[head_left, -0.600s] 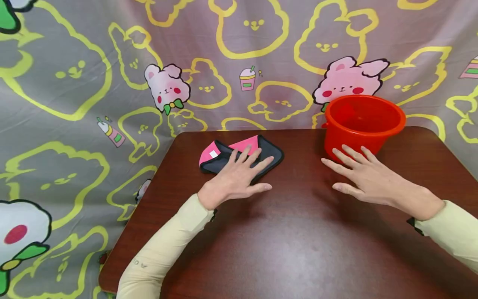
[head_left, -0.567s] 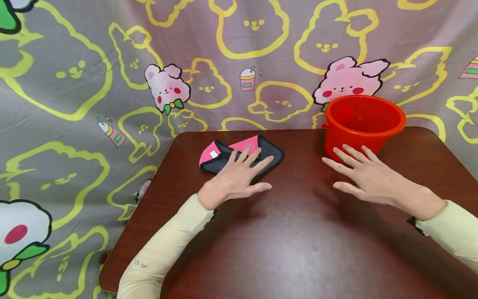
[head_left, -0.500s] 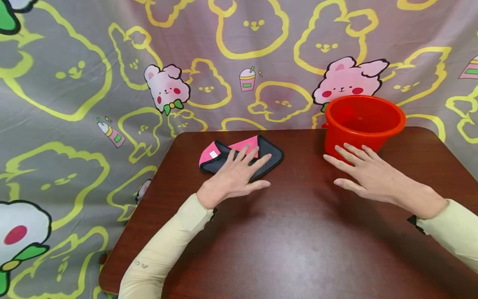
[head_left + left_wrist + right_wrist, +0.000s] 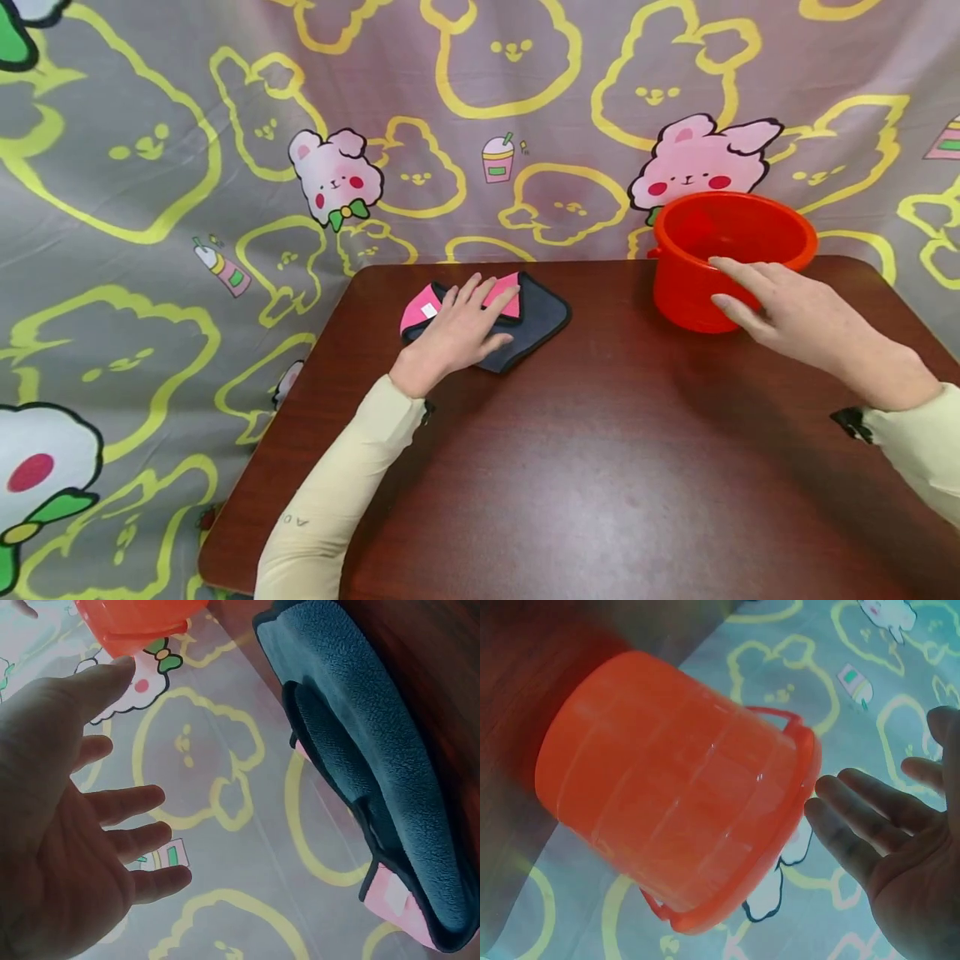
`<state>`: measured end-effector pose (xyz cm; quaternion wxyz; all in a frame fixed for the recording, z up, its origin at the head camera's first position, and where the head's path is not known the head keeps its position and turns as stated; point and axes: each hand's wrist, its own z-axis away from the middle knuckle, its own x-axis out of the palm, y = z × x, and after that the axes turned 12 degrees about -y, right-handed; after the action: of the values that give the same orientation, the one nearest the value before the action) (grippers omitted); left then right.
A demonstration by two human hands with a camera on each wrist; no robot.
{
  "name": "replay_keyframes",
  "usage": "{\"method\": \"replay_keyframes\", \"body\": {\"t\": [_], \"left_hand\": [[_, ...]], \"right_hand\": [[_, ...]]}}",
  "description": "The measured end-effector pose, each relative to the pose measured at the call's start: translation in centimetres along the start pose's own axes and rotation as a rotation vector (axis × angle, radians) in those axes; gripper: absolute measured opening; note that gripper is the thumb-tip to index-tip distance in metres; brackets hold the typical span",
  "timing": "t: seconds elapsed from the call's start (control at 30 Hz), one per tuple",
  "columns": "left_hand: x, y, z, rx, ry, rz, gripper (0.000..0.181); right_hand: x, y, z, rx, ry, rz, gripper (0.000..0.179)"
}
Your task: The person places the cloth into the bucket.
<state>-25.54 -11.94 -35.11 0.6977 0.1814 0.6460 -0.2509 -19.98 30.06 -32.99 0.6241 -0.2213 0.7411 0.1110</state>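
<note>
The right hand (image 4: 810,321) was held raised before a red plastic bucket (image 4: 693,287), its fingers extended and nothing gripped; whether the rim was touched by the fingertips could not be told. The left hand (image 4: 459,333) was poised, back uppermost, over a folded fleecy cloth (image 4: 543,312), its fingers loosely spread, nothing gripped and a gap left above the fabric. The bucket, it was judged, could be tipped or slid backward if its rim were knocked by the right fingertips, and the cloth's folds could be pulled apart if only the upper layer were pinched. Both forearms, covered by pale sleeves (image 4: 326,500), were stretched forward and angled inward, the wrists lifted clear of the dark wooden table (image 4: 600,500). Toward its far edge, the pink-and-grey, black-bordered cloth was laid on the left and the bucket was stood upright on the right, well apart. Part of a red handle (image 4: 776,714) was glimpsed beside the rim from the right wrist. The scene was backed by a grey curtain (image 4: 551,83) printed with cartoon rabbits and yellow outlines.
</note>
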Motion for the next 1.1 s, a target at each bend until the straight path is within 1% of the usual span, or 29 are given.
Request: {"method": "replay_keyframes", "body": {"t": [0.13,0.27,0.4,0.53,0.63,0.73,0.87,1.0,1.1], "left_hand": [[0.1,-0.3,-0.3,-0.012,-0.003,0.031,0.079],[0.5,-0.8,-0.8,-0.022,0.019,0.059,0.079],[1.2,-1.4,-1.6,-0.074,0.005,0.116,0.081],[2.1,-2.3,-2.5,-0.144,-0.051,0.162,0.083],[2.9,-2.9,-3.0,-0.189,-0.100,0.188,0.084],[3.7,-3.3,-3.3,-0.222,-0.146,0.225,0.087],[4.6,-3.7,-3.6,-0.256,-0.183,0.265,0.091],[5.4,-3.9,-3.8,-0.300,-0.219,0.277,0.095],[6.0,-4.1,-3.9,-0.331,-0.264,0.290,0.096]], "right_hand": [[-0.4,0.5,-0.2,0.022,0.036,-0.009,0.060],[-0.6,1.0,-0.3,0.049,0.103,-0.031,0.055],[-0.6,2.1,-0.4,0.104,0.194,-0.068,0.051],[-0.3,3.6,-0.5,0.150,0.281,-0.122,0.048],[0.1,4.8,-0.6,0.192,0.291,-0.179,0.049],[0.5,5.8,-0.5,0.229,0.292,-0.220,0.049],[1.1,7.2,-0.4,0.266,0.300,-0.273,0.048],[1.4,8.5,-0.4,0.339,0.262,-0.348,0.052],[1.5,9.2,-0.3,0.410,0.203,-0.407,0.059]]}}
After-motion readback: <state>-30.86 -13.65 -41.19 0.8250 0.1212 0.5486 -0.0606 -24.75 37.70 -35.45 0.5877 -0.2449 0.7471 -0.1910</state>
